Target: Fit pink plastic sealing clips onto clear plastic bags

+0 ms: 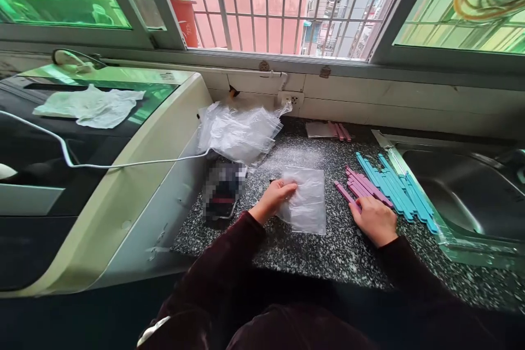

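Observation:
My left hand [274, 199] pinches the left side of a clear plastic bag [309, 202] over the speckled counter. The bag is flat and see-through, and I cannot make out anything inside it. To the right, my right hand [375, 220] is closed on a slim pink stick [346, 194], with its fingers partly hidden from above. Several more pink sticks [365, 183] lie in a loose bunch just beyond those fingers. Beside them is a bunch of turquoise sticks [389, 186], nearer the sink.
A heap of clear bags [241, 131] lies at the back left, with a phone [223, 188] in front. A white cable [139, 165] crosses from the large appliance [164, 136]. A steel sink [463, 186] is at right. A small packet [320, 130] with pink sticks rests by the wall.

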